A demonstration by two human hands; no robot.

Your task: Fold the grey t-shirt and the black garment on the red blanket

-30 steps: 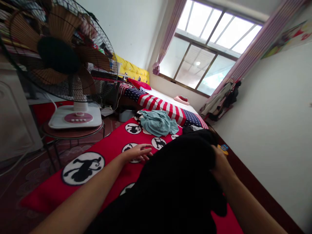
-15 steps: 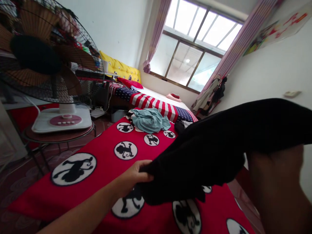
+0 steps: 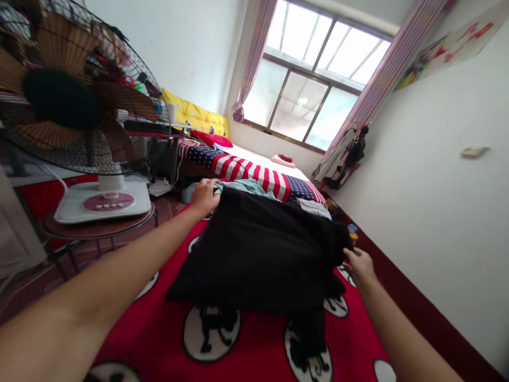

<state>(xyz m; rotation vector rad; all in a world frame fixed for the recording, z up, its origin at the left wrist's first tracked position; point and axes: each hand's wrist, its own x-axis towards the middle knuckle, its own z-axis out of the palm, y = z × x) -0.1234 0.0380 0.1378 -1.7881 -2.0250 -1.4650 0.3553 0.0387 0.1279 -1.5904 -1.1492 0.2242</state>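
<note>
A black garment (image 3: 266, 254) is stretched between my two hands over a red blanket (image 3: 254, 347) with round monkey prints. My left hand (image 3: 204, 197) grips its far left corner, near a light teal cloth (image 3: 248, 185) that the garment partly covers. At the right edge my right hand (image 3: 359, 261) pinches the garment, which bunches there. Its lower part hangs down onto the blanket. What exact kind of garment it is, I cannot make out. Just beyond it lies a folded grey cloth (image 3: 314, 207) with dark lettering.
On the left a fan (image 3: 61, 101) stands on a round stool (image 3: 99, 225). Behind is a bed with a flag-patterned cover (image 3: 246, 168) under a window (image 3: 302, 101). Clothes (image 3: 345, 154) hang by the right wall.
My left hand has moved forward and up. My right hand has come down and inward from the right. The black garment has swung from a raised, slanting position to spread out in front of me.
</note>
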